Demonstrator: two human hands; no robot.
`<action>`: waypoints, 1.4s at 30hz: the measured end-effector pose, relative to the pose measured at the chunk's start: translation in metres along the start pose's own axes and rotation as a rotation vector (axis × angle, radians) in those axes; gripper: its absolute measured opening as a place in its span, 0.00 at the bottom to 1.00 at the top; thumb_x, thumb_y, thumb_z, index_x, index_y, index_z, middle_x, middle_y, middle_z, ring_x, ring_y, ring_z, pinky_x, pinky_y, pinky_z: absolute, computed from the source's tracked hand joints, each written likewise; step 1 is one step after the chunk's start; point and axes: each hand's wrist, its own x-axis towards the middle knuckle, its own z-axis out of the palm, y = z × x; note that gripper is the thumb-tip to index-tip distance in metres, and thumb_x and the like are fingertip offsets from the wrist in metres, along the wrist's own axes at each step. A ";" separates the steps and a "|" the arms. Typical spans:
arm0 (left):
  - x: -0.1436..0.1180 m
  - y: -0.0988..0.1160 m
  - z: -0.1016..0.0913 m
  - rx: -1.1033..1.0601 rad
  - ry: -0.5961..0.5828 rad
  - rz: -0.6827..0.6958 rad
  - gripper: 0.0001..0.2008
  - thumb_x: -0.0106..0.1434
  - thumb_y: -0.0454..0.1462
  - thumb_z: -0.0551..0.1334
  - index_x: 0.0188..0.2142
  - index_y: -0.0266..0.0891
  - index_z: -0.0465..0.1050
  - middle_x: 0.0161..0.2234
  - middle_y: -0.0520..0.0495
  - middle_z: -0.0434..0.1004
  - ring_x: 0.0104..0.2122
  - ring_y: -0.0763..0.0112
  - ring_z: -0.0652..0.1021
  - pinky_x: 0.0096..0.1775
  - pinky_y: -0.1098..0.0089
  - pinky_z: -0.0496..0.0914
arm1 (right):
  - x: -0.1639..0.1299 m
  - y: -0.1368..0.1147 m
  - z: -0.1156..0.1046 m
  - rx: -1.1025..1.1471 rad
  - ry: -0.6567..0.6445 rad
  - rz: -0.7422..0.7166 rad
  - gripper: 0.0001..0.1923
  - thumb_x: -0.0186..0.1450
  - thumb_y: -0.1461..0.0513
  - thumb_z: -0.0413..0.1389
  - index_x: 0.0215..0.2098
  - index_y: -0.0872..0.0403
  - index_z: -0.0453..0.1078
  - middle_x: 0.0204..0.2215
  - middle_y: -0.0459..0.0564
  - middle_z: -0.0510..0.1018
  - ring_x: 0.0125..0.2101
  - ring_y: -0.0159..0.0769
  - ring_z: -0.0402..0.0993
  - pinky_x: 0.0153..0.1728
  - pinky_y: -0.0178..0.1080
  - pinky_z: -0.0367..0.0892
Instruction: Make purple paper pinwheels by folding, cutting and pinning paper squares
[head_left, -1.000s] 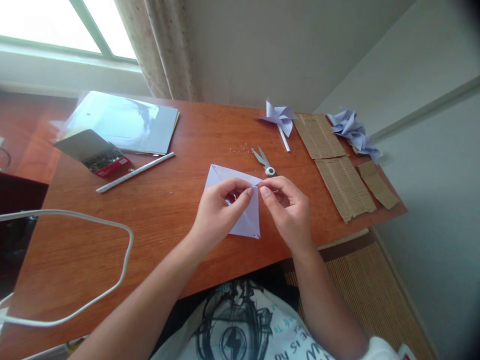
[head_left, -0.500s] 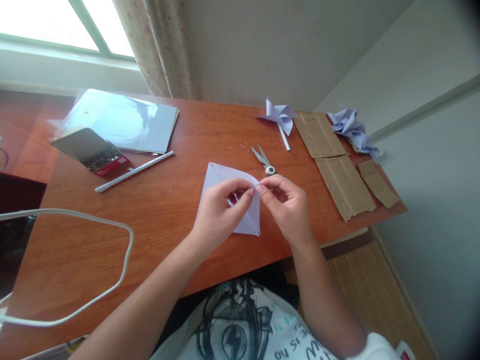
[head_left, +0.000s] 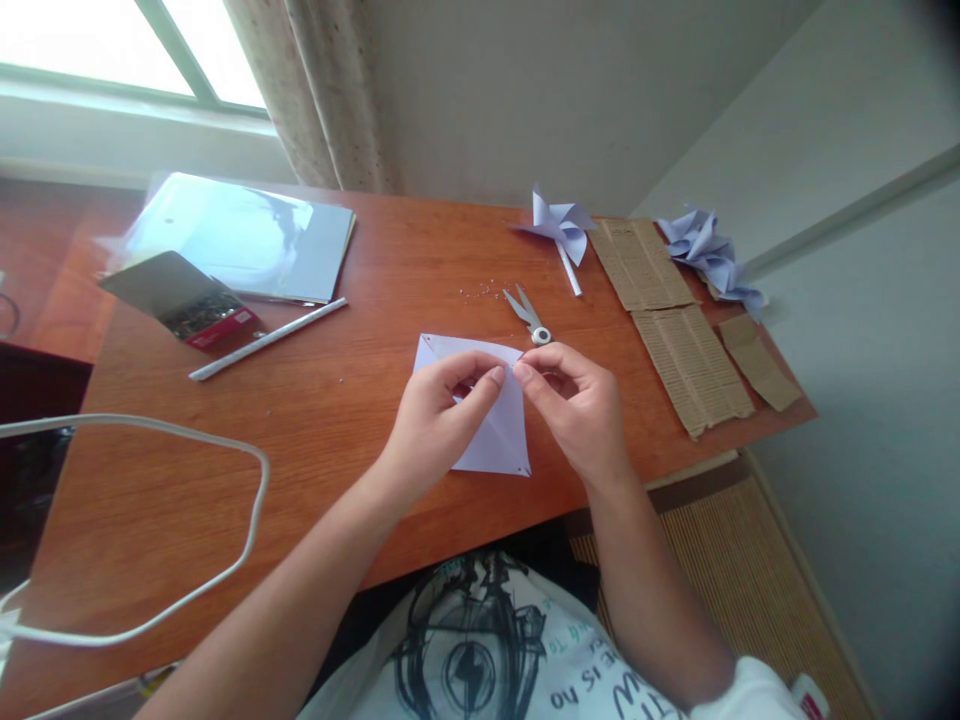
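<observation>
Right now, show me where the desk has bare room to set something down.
Bare wood lies between the white cable and the left hand, and between the stick and the paper. It is crowded from the scissors to the cardboard strips, and around the folder.

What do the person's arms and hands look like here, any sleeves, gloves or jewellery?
Both hands are bare: no gloves, rings, watches or bands show on the left hand or the right hand. The forearms are uncovered along their visible length. A short white sleeve shows at the right upper arm, part of a white T-shirt with a black graphic and dark lettering.
</observation>
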 end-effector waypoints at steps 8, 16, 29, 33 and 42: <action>0.000 -0.001 0.000 -0.026 0.060 0.007 0.09 0.64 0.41 0.65 0.35 0.37 0.78 0.33 0.47 0.79 0.33 0.68 0.76 0.36 0.69 0.70 | 0.000 -0.003 -0.001 -0.014 -0.028 -0.004 0.04 0.67 0.61 0.61 0.34 0.51 0.76 0.32 0.44 0.78 0.33 0.33 0.75 0.34 0.35 0.70; 0.000 0.001 0.000 -0.012 0.084 0.035 0.08 0.63 0.41 0.66 0.33 0.38 0.77 0.31 0.47 0.78 0.30 0.70 0.74 0.33 0.71 0.69 | -0.001 -0.004 0.000 -0.067 -0.022 -0.026 0.05 0.67 0.60 0.60 0.34 0.50 0.76 0.32 0.45 0.78 0.34 0.35 0.75 0.36 0.38 0.71; 0.000 0.002 0.001 -0.020 0.090 0.034 0.07 0.63 0.39 0.66 0.32 0.37 0.76 0.29 0.49 0.76 0.29 0.72 0.73 0.32 0.72 0.67 | -0.001 -0.002 0.001 -0.087 -0.007 -0.046 0.06 0.68 0.59 0.60 0.33 0.50 0.75 0.32 0.46 0.78 0.34 0.35 0.75 0.34 0.38 0.70; 0.000 0.002 0.001 -0.011 0.092 0.046 0.07 0.63 0.39 0.66 0.32 0.37 0.76 0.29 0.49 0.76 0.29 0.72 0.73 0.32 0.72 0.67 | -0.001 -0.002 0.002 -0.098 -0.001 -0.050 0.05 0.67 0.59 0.60 0.33 0.50 0.75 0.32 0.46 0.78 0.34 0.35 0.75 0.35 0.38 0.71; -0.001 0.002 0.000 -0.023 0.080 0.058 0.07 0.62 0.39 0.66 0.32 0.38 0.76 0.30 0.48 0.77 0.30 0.70 0.74 0.33 0.71 0.69 | -0.001 -0.005 0.001 -0.105 -0.009 -0.050 0.06 0.68 0.60 0.59 0.33 0.50 0.75 0.32 0.46 0.78 0.34 0.36 0.75 0.35 0.38 0.71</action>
